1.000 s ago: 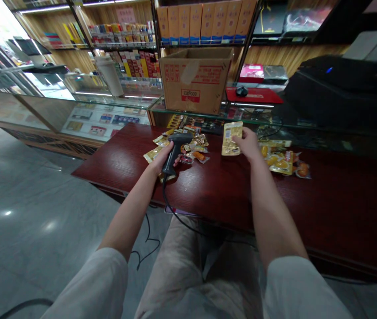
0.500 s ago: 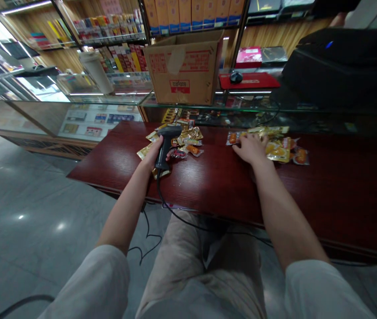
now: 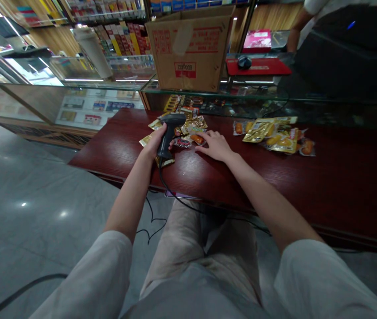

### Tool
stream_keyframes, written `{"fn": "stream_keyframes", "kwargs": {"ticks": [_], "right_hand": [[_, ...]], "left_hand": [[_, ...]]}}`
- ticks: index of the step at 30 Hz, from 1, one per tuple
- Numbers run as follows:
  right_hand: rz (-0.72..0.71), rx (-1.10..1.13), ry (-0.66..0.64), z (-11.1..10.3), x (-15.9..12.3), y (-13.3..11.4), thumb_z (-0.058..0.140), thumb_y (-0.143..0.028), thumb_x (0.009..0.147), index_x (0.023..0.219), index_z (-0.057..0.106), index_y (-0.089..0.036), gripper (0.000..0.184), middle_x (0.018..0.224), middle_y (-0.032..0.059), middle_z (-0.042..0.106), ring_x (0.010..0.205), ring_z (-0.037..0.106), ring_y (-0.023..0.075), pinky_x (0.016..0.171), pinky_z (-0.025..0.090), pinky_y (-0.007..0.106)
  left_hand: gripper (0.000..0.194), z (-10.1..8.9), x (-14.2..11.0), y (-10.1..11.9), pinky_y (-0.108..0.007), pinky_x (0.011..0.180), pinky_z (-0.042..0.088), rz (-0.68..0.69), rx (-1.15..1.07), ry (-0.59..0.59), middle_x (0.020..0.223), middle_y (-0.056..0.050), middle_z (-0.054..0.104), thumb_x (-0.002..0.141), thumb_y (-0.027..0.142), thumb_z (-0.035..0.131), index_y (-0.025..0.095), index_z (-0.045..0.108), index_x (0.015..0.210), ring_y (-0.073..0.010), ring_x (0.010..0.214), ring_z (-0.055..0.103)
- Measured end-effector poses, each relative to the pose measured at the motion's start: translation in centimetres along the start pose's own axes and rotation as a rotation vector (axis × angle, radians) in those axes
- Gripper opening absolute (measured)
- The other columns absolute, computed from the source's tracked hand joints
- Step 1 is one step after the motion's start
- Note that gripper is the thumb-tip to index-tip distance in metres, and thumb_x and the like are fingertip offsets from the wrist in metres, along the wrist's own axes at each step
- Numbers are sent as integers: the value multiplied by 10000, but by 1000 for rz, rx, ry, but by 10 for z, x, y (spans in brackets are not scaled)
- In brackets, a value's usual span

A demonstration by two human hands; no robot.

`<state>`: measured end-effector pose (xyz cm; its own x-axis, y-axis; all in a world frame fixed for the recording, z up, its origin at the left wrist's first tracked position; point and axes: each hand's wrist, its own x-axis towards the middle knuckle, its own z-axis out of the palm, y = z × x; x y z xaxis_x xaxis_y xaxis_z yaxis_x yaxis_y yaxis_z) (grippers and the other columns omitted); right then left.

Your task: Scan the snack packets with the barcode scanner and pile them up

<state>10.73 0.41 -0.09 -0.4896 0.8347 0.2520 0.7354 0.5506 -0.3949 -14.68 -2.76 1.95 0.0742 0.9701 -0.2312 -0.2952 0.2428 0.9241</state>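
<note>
My left hand (image 3: 155,141) is closed around the grip of a black barcode scanner (image 3: 167,138), its head turned to the right and its cord hanging off the table front. Beneath and behind it lies a pile of gold snack packets (image 3: 193,123) and small wrapped snacks. My right hand (image 3: 215,145) reaches to the right edge of this pile with fingers spread, the fingertips at a clear-wrapped orange-brown snack (image 3: 198,139). Whether they touch it I cannot tell. Farther right rests a second group of gold packets (image 3: 271,133), with clear-wrapped snacks at both ends.
The dark red wooden table (image 3: 115,150) meets a glass display counter (image 3: 258,104). On the counter stand an open cardboard box (image 3: 190,57), a white cylinder (image 3: 92,51), and a black mouse (image 3: 244,62) on a red mat. A person's arm (image 3: 296,33) shows behind a black monitor.
My right hand has left the right group of packets and moved left to the pile by the scanner. The left hand keeps its hold. The view has tilted down slightly.
</note>
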Motion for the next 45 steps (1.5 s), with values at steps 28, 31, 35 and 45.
{"fn": "stream_keyframes", "kwargs": {"ticks": [28, 31, 35, 45], "right_hand": [[414, 998, -57, -21, -15, 18, 674, -175, 860, 895, 679, -156, 39, 715, 39, 721, 596, 673, 138, 570, 580, 248], [401, 1015, -45, -20, -16, 17, 670, -188, 841, 895, 673, -157, 62, 739, 44, 725, 611, 679, 148, 598, 594, 269], [376, 995, -55, -18, -15, 14, 639, -202, 812, 902, 661, -162, 101, 769, 59, 730, 656, 696, 182, 619, 602, 296], [279, 72, 439, -36, -18, 59, 415, -168, 900, 1208, 624, -175, 372, 1142, 159, 677, 1053, 639, 290, 938, 512, 462]], "left_hand": [[634, 2, -16, -5, -201, 393, 390, -35, 328, -398, 530, -52, 587, 878, 698, 548, 87, 699, 958, -104, 409, 502], [622, 5, -15, -6, -207, 382, 385, -29, 327, -427, 511, -43, 567, 847, 703, 591, 97, 700, 934, -103, 397, 492], [570, 9, -14, -9, -212, 395, 404, 7, 269, -437, 516, -17, 538, 849, 665, 622, 103, 687, 918, -95, 409, 472], [616, 3, -6, -2, -199, 379, 355, 100, 135, -187, 560, -39, 567, 943, 669, 443, 114, 700, 1014, -100, 414, 486]]}}
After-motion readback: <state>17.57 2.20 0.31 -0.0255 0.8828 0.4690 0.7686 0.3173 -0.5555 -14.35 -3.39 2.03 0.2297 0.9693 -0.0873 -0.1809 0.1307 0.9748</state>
